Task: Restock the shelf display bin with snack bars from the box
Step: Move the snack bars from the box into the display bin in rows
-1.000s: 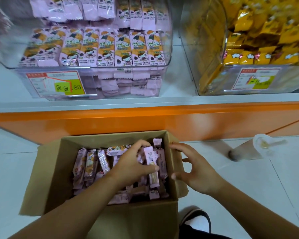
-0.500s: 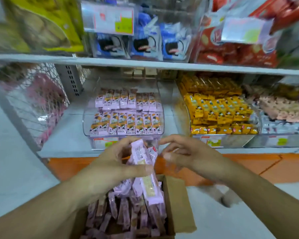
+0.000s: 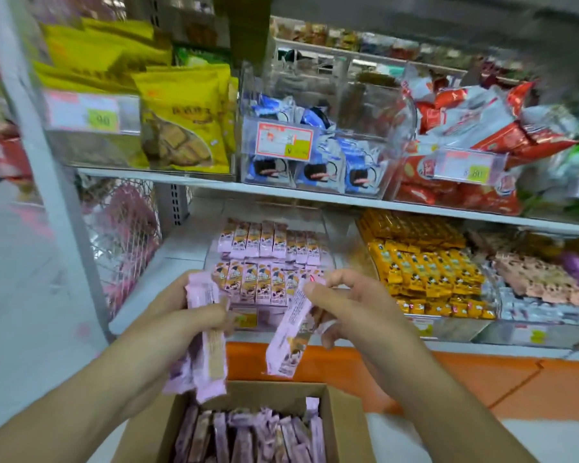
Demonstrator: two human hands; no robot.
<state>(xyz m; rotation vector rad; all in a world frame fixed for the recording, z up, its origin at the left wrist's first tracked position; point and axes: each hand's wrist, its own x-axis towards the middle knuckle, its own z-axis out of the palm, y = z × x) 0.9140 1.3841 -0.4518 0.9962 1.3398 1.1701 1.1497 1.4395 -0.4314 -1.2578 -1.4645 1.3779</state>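
I am gripping a bunch of pink snack bars (image 3: 205, 345) in my left hand (image 3: 168, 332) and pinching one bar (image 3: 290, 332) with my right hand (image 3: 351, 309) — both above the box (image 3: 343, 426). The display bin (image 3: 268, 262) is sitting at twelve o'clock on the shelf (image 3: 154, 282).

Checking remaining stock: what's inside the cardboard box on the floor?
The cardboard box holds pink-wrapped snack bars packed upright side by side. Layers beneath them and the near end, below the frame, cannot be seen.

Pink-wrapped snack bars (image 3: 290, 329), brown cardboard box (image 3: 343, 426), orange shelf base (image 3: 482, 379).
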